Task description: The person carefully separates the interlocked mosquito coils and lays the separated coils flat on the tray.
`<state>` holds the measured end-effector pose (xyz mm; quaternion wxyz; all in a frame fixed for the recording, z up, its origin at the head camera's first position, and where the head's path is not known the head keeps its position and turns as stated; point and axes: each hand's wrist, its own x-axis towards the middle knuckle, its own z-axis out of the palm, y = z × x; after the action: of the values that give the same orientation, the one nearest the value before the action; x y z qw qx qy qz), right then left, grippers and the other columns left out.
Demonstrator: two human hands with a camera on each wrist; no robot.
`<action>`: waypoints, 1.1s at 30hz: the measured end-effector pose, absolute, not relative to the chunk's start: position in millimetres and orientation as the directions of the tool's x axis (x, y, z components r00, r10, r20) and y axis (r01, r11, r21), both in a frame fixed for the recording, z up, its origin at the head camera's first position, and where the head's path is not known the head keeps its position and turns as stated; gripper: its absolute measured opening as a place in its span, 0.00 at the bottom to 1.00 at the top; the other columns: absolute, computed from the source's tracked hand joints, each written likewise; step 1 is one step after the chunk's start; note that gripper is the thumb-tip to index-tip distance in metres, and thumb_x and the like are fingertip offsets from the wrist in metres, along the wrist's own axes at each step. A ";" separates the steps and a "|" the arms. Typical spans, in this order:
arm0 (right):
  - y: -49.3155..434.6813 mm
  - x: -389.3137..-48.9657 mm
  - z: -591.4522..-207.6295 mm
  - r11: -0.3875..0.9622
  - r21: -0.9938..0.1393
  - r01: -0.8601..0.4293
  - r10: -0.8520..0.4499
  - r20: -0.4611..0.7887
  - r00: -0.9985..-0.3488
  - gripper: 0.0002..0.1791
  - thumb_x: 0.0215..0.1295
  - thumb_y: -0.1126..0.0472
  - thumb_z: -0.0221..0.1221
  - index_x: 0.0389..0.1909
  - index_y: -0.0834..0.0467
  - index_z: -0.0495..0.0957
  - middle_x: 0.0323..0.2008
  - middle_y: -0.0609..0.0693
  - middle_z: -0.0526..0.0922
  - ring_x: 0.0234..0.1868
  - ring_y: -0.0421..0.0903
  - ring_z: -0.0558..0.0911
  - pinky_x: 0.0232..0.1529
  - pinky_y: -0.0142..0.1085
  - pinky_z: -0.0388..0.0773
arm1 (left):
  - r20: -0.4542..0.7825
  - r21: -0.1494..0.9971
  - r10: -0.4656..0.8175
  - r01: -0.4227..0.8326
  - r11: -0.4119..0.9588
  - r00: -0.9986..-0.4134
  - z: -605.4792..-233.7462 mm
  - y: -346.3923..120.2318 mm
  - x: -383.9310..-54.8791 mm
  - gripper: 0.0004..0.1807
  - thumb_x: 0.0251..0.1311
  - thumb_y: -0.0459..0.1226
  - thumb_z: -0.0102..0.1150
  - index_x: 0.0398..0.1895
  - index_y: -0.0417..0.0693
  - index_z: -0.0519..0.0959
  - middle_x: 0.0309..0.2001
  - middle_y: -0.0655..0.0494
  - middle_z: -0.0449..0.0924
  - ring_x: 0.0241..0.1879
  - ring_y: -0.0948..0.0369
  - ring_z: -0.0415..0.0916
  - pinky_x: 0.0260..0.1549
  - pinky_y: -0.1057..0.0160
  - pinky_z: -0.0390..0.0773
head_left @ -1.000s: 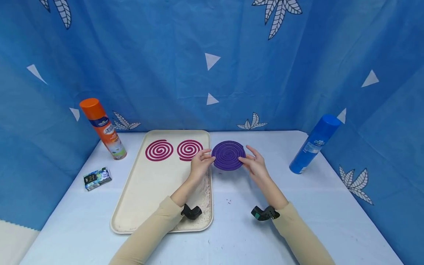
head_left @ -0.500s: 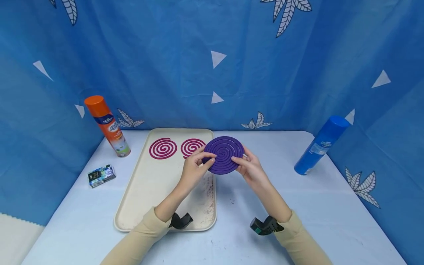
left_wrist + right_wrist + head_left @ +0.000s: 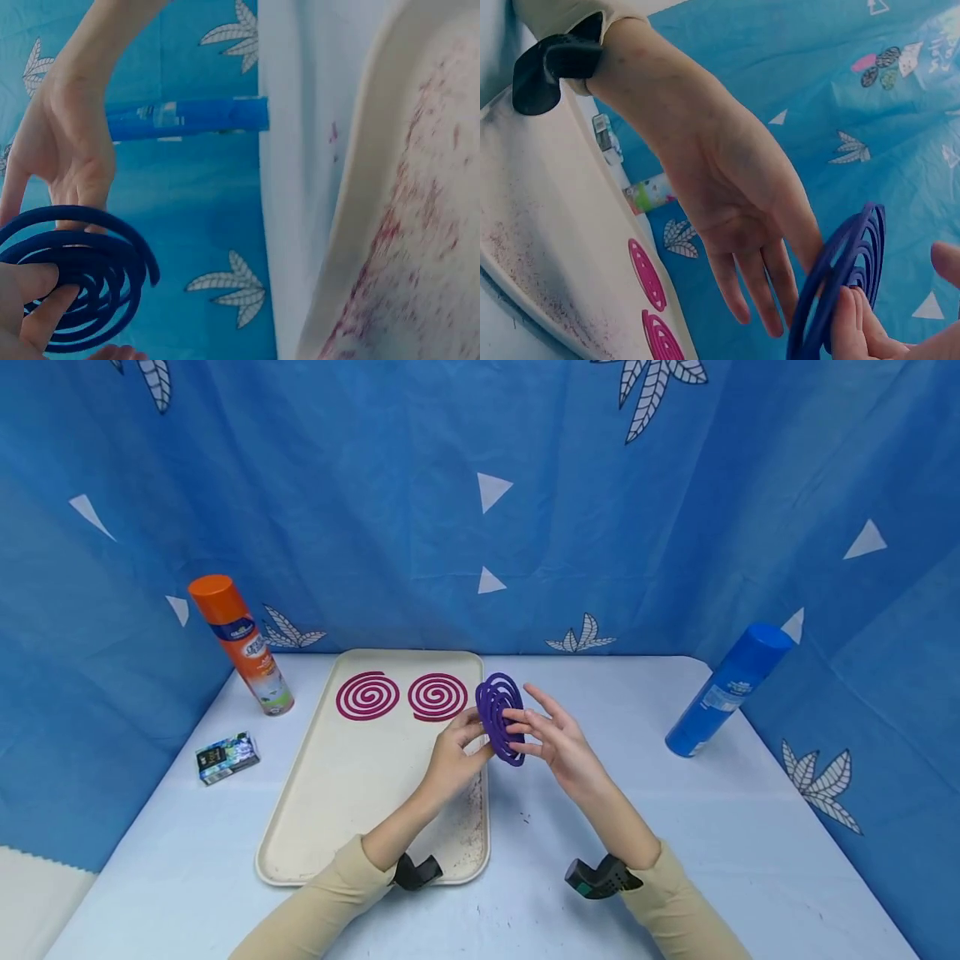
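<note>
Coil [image 3: 491, 714], dark purple and wound from thin strands into a flat spiral, is up off the white-covered table [image 3: 525, 868] between my hands, tilted almost edge-on to the head view, with gaps showing among its loops. My left hand [image 3: 450, 760] pinches it by the near left side, thumb and fingers curled onto the rings. My right hand [image 3: 566, 747] is spread and grips nothing: a few loosely straightened fingertips reach the coil's right face, while the uppermost finger stretches out clear of it.

Under my left forearm lies a cream rectangular tray [image 3: 330, 785] with a raised rim, reddish specks scattered near its right edge. At its far end I have two flat magenta spirals [image 3: 367, 696] [image 3: 437, 697] side by side, not touching. Left of the tray stand an orange-capped spray can [image 3: 243, 647] and, nearer me, a small box with a blue-green floral print [image 3: 227, 758]. A blue spray can [image 3: 727, 689] stands well over to my right. Beige sleeves [image 3: 348, 885] [image 3: 663, 893] cover my forearms, and a blue curtain printed with white leaves and triangles [image 3: 375, 485] hangs behind everything.
</note>
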<state>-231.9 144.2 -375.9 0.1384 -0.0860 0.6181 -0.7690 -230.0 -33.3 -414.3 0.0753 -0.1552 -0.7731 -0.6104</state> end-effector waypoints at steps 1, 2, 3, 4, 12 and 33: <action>142.9 -231.5 -376.2 -0.180 -0.978 0.103 -0.308 -0.043 -0.950 0.34 0.71 0.61 0.49 0.74 0.53 0.49 0.43 0.40 0.82 0.44 0.39 0.80 0.47 0.33 0.82 | 0.300 0.925 0.139 0.323 0.198 -0.944 -415.7 -32.1 -229.9 0.17 0.55 0.31 0.64 0.48 0.35 0.81 0.60 0.43 0.73 0.62 0.46 0.70 0.65 0.48 0.68; 141.6 -231.3 -376.7 -0.166 -0.981 0.098 -0.300 -0.044 -0.953 0.34 0.69 0.62 0.50 0.74 0.53 0.50 0.43 0.40 0.82 0.44 0.38 0.80 0.47 0.32 0.81 | 0.294 0.928 0.131 0.316 0.196 -0.947 -416.3 -31.3 -229.1 0.17 0.55 0.32 0.64 0.48 0.36 0.81 0.61 0.44 0.73 0.62 0.47 0.71 0.65 0.49 0.69; 140.3 -231.0 -377.1 -0.153 -0.984 0.095 -0.295 -0.047 -0.955 0.36 0.68 0.63 0.52 0.74 0.54 0.50 0.44 0.40 0.81 0.43 0.38 0.79 0.48 0.32 0.80 | 0.289 0.932 0.126 0.309 0.191 -0.949 -416.8 -30.9 -228.2 0.17 0.55 0.32 0.65 0.48 0.36 0.81 0.62 0.45 0.72 0.62 0.48 0.70 0.65 0.50 0.69; 138.9 -230.7 -377.6 -0.147 -0.984 0.097 -0.289 -0.051 -0.956 0.37 0.66 0.64 0.53 0.74 0.54 0.50 0.44 0.41 0.80 0.44 0.38 0.79 0.48 0.31 0.79 | 0.283 0.933 0.124 0.303 0.193 -0.951 -417.2 -30.5 -227.5 0.17 0.55 0.33 0.65 0.49 0.38 0.81 0.62 0.46 0.71 0.63 0.49 0.69 0.65 0.50 0.69; 130.9 -226.9 -381.3 -0.180 -0.979 0.096 -0.210 -0.057 -0.976 0.31 0.71 0.56 0.49 0.71 0.58 0.53 0.44 0.44 0.75 0.46 0.39 0.75 0.53 0.35 0.71 | 0.124 0.986 0.169 0.141 0.092 -0.978 -414.7 -28.2 -225.7 0.20 0.67 0.42 0.53 0.54 0.37 0.78 0.68 0.44 0.64 0.68 0.47 0.63 0.62 0.52 0.72; 115.0 -213.3 -389.1 -0.460 -0.888 0.011 0.083 -0.056 -0.995 0.27 0.60 0.74 0.51 0.62 0.62 0.65 0.51 0.48 0.74 0.43 0.37 0.79 0.46 0.26 0.80 | 0.007 0.977 0.076 -0.009 -0.213 -0.997 -405.8 -30.5 -217.4 0.22 0.59 0.35 0.49 0.58 0.37 0.70 0.52 0.48 0.77 0.49 0.64 0.74 0.66 0.53 0.65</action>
<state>-213.3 115.0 -389.1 -0.0212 0.0456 0.5190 -0.8533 -217.4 -30.5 -405.8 -0.0272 -0.0267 -0.6266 -0.7784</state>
